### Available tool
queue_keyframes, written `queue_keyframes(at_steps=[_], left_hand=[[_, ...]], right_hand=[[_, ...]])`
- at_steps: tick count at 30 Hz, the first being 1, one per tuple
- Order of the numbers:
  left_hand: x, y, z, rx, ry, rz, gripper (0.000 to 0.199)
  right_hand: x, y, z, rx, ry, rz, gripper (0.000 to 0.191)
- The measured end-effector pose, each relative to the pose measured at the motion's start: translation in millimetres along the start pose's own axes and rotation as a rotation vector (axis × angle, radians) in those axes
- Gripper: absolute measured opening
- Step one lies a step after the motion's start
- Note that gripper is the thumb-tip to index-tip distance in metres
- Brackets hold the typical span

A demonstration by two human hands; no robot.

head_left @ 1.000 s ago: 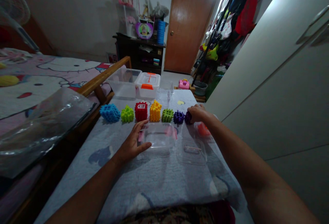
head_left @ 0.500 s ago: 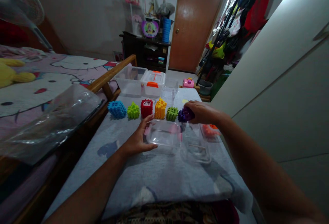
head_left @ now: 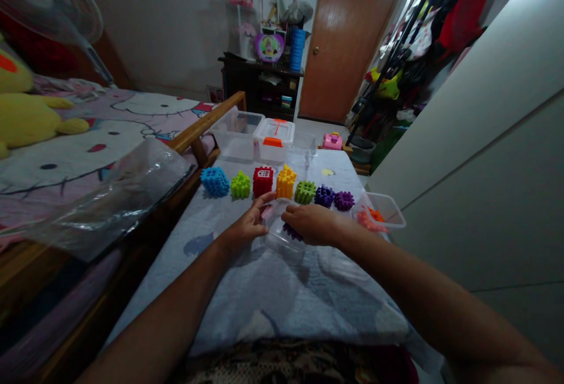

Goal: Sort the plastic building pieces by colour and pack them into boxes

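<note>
My left hand [head_left: 250, 224] steadies the left side of a small clear plastic container [head_left: 278, 247], thumb and fingers pressed along its wall. My right hand [head_left: 312, 223] reaches over this container, its fingers closed around a dark purple toy block [head_left: 291, 231], mostly hidden beneath them. Behind stands a row of knobbly building-block cubes: blue [head_left: 215, 181], lime [head_left: 240, 185], red with a white window [head_left: 263, 182], yellow [head_left: 286, 182], green [head_left: 305, 192], dark violet [head_left: 324, 196] and purple [head_left: 344, 201].
Right of the row, a clear tub [head_left: 390, 211] holds orange pieces [head_left: 372, 218]. Larger clear boxes [head_left: 238, 137] stand at the far edge, one with an orange-latched lid [head_left: 276, 131]. A wooden bed rail [head_left: 207, 123] and plastic bag [head_left: 132, 190] lie left; a white cabinet [head_left: 476, 167] rises right.
My right hand has moved from the right end of the row, left and nearer, over the container with a purple block. A purple cube it covered now shows. The view has shifted slightly.
</note>
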State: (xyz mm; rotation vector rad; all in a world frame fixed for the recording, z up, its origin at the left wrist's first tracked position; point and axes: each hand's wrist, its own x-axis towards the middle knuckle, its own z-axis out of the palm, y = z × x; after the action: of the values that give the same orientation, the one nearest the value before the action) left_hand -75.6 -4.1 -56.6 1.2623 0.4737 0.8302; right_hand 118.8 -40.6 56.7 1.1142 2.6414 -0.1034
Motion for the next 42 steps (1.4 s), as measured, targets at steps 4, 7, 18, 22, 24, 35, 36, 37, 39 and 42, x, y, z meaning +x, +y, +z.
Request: queue_keyframes(at_steps=[4, 7, 18, 22, 24, 35, 36, 37, 39, 42], left_hand=[[2, -9, -4.4, -0.024, 0.022, 0.01, 0.087], [3, -14, -8.4, -0.029, 0.017, 0.021, 0.086], [5, -15, -9.7, -0.029, 0.012, 0.015, 0.083], [7, -13, -5.0, -0.048, 0.056, 0.041, 0.079], [8, -11, -1.6, -0.052, 0.097, 0.041, 0.077], [13, -9, 8.1, -0.071, 0.229, 0.014, 0.06], [14, -9, 8.4, -0.067, 0.234, 0.013, 0.059], [14, -10, 8.6, -0.062, 0.239, 0.01, 0.058], [15, -10, 9.1, -0.051, 0.249, 0.005, 0.057], [15, -9, 9.8, -0.035, 0.266, -0.002, 0.058]], right_hand=[[10, -2, 8, -0.046, -0.106, 0.017, 0.029], [18, -4, 16, -0.037, -0.212, 0.0, 0.026], [29, 0, 7, -0.056, -0.339, -0.128, 0.032], [30, -1, 0, -0.001, -0.353, -0.195, 0.029], [30, 0, 3, 0.005, -0.343, -0.203, 0.028], [20, 8, 13, 0.025, -0.317, -0.078, 0.026], [19, 8, 14, 0.042, -0.3, -0.049, 0.026], [18, 8, 14, 0.058, -0.289, -0.02, 0.026], [16, 8, 14, 0.082, -0.296, 0.021, 0.026], [12, 7, 11, 0.097, -0.33, 0.042, 0.027]])
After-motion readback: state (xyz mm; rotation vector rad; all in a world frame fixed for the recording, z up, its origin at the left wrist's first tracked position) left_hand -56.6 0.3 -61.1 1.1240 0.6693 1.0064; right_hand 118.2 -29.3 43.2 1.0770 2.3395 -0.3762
